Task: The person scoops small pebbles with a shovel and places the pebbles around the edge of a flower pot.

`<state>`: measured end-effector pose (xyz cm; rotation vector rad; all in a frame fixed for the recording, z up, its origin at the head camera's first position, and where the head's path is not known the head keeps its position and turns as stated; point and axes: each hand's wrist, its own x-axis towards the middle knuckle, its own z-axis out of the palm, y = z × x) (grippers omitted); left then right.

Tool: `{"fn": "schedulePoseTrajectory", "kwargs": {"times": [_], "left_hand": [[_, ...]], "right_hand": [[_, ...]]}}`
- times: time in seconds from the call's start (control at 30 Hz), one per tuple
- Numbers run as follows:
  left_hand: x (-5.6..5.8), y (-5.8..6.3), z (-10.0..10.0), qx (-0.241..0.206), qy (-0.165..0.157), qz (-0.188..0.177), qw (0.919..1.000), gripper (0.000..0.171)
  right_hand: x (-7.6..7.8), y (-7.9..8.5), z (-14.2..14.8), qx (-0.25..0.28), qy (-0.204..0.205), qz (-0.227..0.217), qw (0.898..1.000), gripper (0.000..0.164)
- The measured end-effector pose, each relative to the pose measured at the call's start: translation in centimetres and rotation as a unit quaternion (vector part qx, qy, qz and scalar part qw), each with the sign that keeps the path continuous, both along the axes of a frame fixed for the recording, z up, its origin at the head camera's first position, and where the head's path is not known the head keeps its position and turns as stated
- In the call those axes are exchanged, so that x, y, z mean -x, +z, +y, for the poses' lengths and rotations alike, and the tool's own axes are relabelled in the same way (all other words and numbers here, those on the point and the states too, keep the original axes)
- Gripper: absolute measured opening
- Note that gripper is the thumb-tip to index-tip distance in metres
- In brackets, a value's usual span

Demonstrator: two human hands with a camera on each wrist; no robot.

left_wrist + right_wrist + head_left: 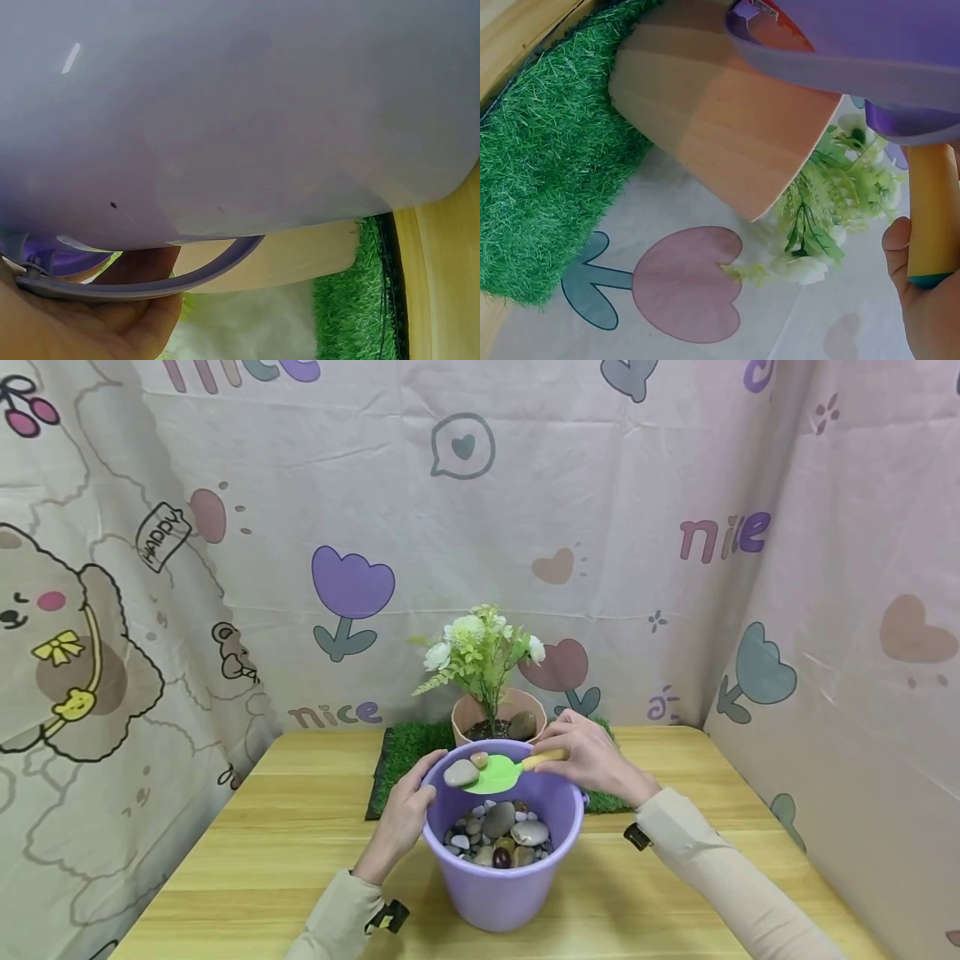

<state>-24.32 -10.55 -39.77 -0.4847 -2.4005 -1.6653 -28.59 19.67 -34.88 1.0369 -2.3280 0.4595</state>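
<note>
A purple bucket (pixel 501 897) stands upright on the table with several stones (pixel 498 819) of mixed sizes inside. My left hand (pixel 403 810) grips its rim on the left side; in the left wrist view the bucket's handle (pixel 161 286) crosses in front of the fingers. With my right hand (pixel 588 758) I hold a toy shovel (pixel 498 776) by its yellow handle (pixel 931 217). Its green blade lies over the bucket's far half, bearing a grey stone (pixel 461 773) and a smaller tan pebble (pixel 479 760) at the left end.
Right behind the bucket, a peach flowerpot (pixel 517 703) holds white flowers (pixel 465 631), soil and a dark stone (pixel 522 725). The pot stands on a green artificial grass mat (pixel 408 747). A patterned cloth (pixel 480 527) hangs around the wooden table (pixel 300 827).
</note>
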Motion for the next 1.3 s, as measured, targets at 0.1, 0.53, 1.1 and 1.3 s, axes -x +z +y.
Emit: {"fn": "schedulePoseTrajectory", "kwargs": {"times": [0.1, 0.53, 1.1, 1.3], "left_hand": [[0.0, 0.0, 0.0, 0.0, 0.002, 0.001, 1.0, 0.059], [-0.1, 0.0, 0.0, -0.001, 0.001, 0.003, 1.0, 0.058], [0.0, -0.1, 0.0, 0.007, 0.012, 0.004, 0.9999, 0.06], [0.0, -0.1, 0.1, 0.004, 0.009, 0.002, 1.0, 0.06]], "right_hand": [[0.0, 0.0, 0.1, -0.004, -0.003, -0.004, 1.0, 0.027], [-0.7, 0.4, 0.9, -0.016, -0.015, -0.026, 0.999, 0.023], [-0.7, 1.1, 1.6, -0.032, -0.037, 0.008, 0.999, 0.02], [-0.2, 1.6, 1.9, -0.013, -0.059, 0.007, 0.998, 0.024]]}}
